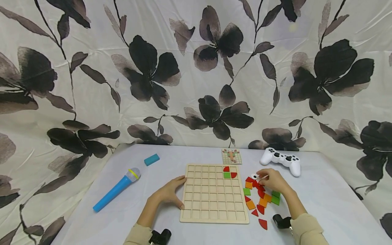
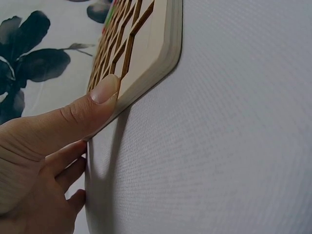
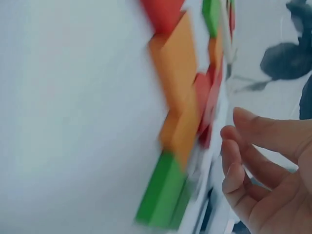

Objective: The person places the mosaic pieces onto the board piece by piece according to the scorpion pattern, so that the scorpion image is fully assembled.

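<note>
A pale wooden grid board (image 1: 214, 200) lies in the middle of the table. My left hand (image 1: 168, 192) touches its left edge, fingers near the upper part and thumb lower down; in the left wrist view the thumb (image 2: 105, 90) rests on the rim. Near the board's top right sit a green square (image 1: 227, 175) and two red quarter-circle pieces (image 1: 233, 175). My right hand (image 1: 273, 180) hovers over loose pieces right of the board, beside a white disc with a dark dot (image 1: 254, 176). Its fingers are loosely bent, with nothing visible between them in the right wrist view.
Orange squares (image 1: 250, 205), green squares (image 1: 275, 200) and red pieces (image 1: 262, 224) are scattered right of the board. Behind it lies a pattern card (image 1: 231, 157). A white game controller (image 1: 280, 160) is back right; a blue toy microphone (image 1: 113, 194) and teal block (image 1: 151, 159) are left.
</note>
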Demonstrator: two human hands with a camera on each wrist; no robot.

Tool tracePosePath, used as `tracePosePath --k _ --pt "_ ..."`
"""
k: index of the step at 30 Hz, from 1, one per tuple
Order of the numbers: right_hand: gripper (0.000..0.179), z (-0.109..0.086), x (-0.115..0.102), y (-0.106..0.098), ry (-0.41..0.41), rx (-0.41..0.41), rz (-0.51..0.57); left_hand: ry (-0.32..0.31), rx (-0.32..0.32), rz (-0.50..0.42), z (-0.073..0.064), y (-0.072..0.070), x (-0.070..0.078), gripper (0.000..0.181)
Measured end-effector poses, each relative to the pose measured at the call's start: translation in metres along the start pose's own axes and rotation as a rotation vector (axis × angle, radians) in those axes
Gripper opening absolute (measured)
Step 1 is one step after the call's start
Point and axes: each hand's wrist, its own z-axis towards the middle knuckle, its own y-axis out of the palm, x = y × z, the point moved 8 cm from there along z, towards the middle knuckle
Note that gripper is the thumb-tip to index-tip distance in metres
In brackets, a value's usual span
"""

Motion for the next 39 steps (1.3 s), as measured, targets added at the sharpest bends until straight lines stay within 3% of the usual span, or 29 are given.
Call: tracePosePath --k 3,9,20,29,39 --pt "0.031 -0.006 0.015 -0.001 0.047 -0.002 -0.013 -0.003 0.001 0.001 0.0 0.0 -0.001 0.106" --pt "0.029 -0.009 0.025 0.0 0.058 0.001 -0.05 0.002 0.004 -0.003 -0.001 -0.001 0.001 0.107" --pt "0.015 -0.003 0.019 0.004 0.048 -0.004 -0.087 0.01 0.004 0.0 -0.001 0.0 0.002 0.107" --pt "0.022 -0.005 0.018 0.006 0.084 -0.065 -0.093 0.003 0.008 0.003 -0.001 0.0 0.003 0.106" --pt "0.013 -0.004 0.017 0.002 0.057 -0.047 -0.104 -0.007 0.014 0.008 -0.002 -0.001 0.002 0.107"
